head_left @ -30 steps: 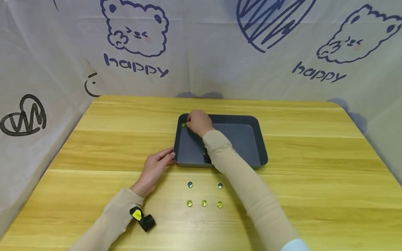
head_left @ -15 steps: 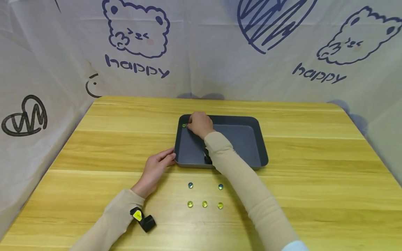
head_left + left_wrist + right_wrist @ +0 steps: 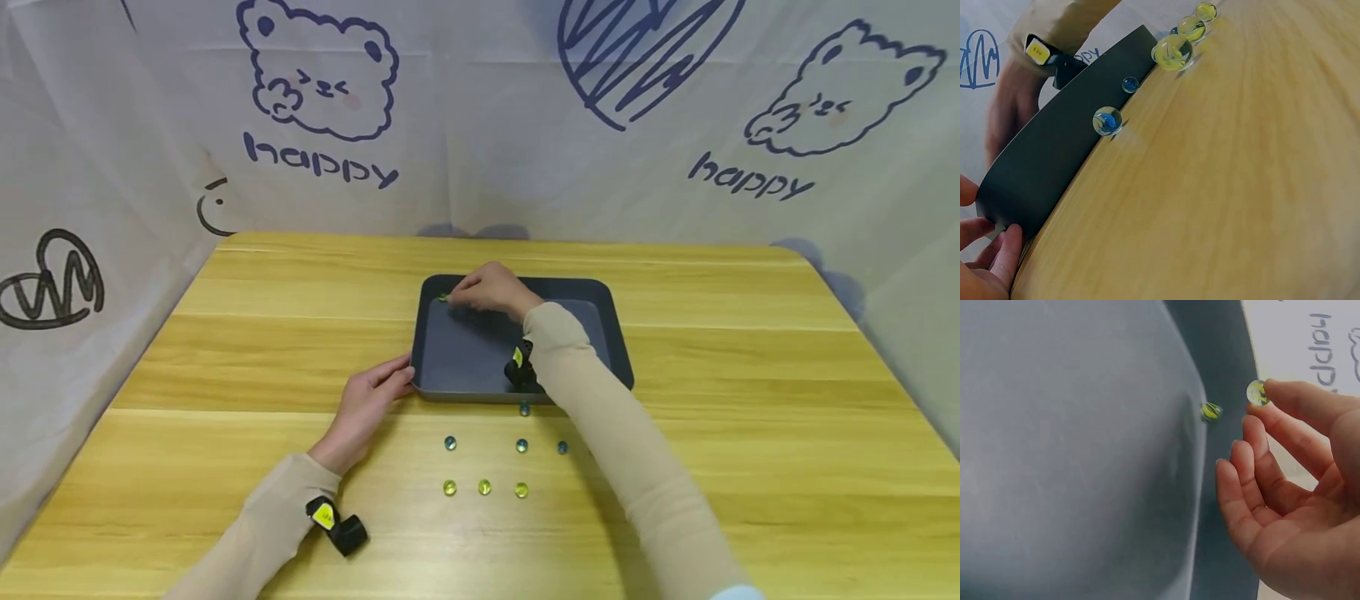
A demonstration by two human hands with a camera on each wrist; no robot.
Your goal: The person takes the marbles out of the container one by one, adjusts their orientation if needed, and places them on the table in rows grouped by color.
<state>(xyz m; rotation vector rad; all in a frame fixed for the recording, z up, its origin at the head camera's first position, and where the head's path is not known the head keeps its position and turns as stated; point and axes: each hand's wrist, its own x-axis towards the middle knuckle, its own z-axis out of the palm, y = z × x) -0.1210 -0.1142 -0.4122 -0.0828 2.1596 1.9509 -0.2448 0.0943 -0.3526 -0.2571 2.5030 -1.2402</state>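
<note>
In the right wrist view, my right hand [image 3: 1297, 481] pinches a clear marble [image 3: 1255, 393] with a yellow-green swirl between thumb and forefinger; the other fingers are loosely bent. Below it, at the foot of the wall of the dark grey baking tray [image 3: 1085, 425], lies another yellow-green marble [image 3: 1211, 411]. The head view has this right hand [image 3: 495, 289] over the tray's far left part. My left hand [image 3: 366, 408] touches the near left corner of the tray [image 3: 465, 350], its fingertips [image 3: 1013, 240] low against the outer wall.
On the wooden table [image 3: 262, 358], in front of the tray, stand three yellow marbles [image 3: 484, 487] and several blue ones [image 3: 450, 443]. One blue marble [image 3: 524, 409] is close to the tray's near wall. A drawn-on white cloth [image 3: 487, 125] hangs behind.
My right hand and forearm have shifted right and turned, uncovering two blue marbles beside the sleeve. The left hand still touches the tray's corner. The head view has shifted slightly.
</note>
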